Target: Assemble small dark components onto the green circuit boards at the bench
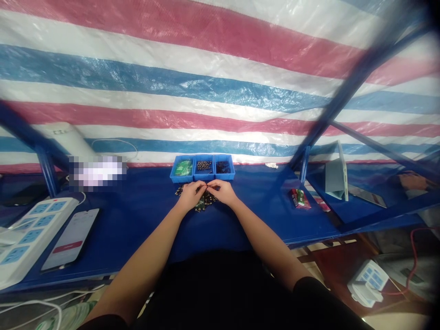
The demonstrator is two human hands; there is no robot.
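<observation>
Through the head view I see my left hand [191,197] and right hand [222,191] brought together over the blue table [264,215], fingers bent inward and tips meeting. Something tiny may be pinched there, but at this size I cannot tell whether either hand is grasping a piece.

The pile of small parts [200,209], dark with brassy glints, lies on the table right below and around my fingers, partly hidden by them. Just beyond stand three blue bins side by side, up near the striped sheet [206,87]. The left bin [182,178] holds green pieces [183,167], the middle bin [204,177] small brassy and dark parts [204,165], and the right bin [225,176] black pieces [223,167].

Well apart on my left, a phone [70,240] lies face up with its screen lit, beside a white power strip [43,229]. To my right, a small red and green box [300,198] sits near the blue frame post [304,167].
</observation>
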